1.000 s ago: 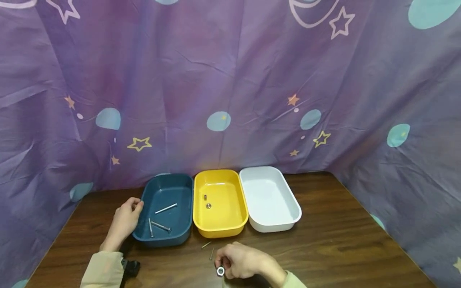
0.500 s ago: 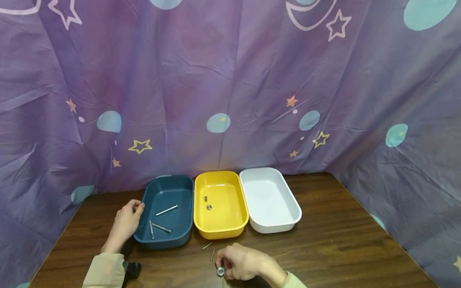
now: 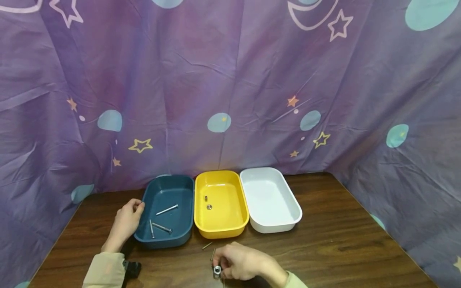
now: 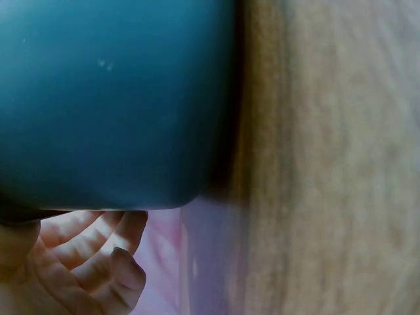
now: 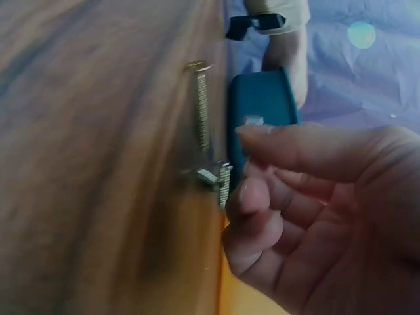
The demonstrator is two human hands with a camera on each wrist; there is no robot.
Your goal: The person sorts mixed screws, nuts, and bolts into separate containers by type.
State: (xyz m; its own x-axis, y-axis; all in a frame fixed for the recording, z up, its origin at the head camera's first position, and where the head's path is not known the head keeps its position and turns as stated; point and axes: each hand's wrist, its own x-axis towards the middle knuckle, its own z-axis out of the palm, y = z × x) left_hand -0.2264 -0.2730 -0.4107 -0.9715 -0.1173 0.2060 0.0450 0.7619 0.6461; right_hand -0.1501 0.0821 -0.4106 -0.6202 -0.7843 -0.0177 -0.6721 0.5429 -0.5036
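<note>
My right hand (image 3: pixel 242 262) is low over the table's front, pinching a silver hex nut (image 3: pixel 217 271) between thumb and fingertips. In the right wrist view the nut (image 5: pixel 253 121) shows at the thumb tip, partly hidden. Small brass-coloured screws lie close by: one screw (image 3: pixel 207 245) before the yellow tray, another screw (image 3: pixel 213 253) beside my fingers. The right wrist view shows a longer-looking screw (image 5: pixel 202 108) nearest that camera. My left hand (image 3: pixel 126 220) holds the left rim of the dark blue tray (image 3: pixel 169 242); the left wrist view shows its fingers (image 4: pixel 98 252) curled at the rim.
Several silver bolts (image 3: pixel 167 209) lie in the blue tray. The yellow tray (image 3: pixel 221 233) holds two nuts (image 3: pixel 209 207). A white tray (image 3: pixel 275 228) stands to its right. Behind them hangs a purple curtain (image 3: pixel 187 92). Brown wooden table (image 3: pixel 342 240) extends to the right.
My right hand's fingertips have shifted slightly left with the nut, which has turned a little. The left hand stays at the blue tray's rim.
</note>
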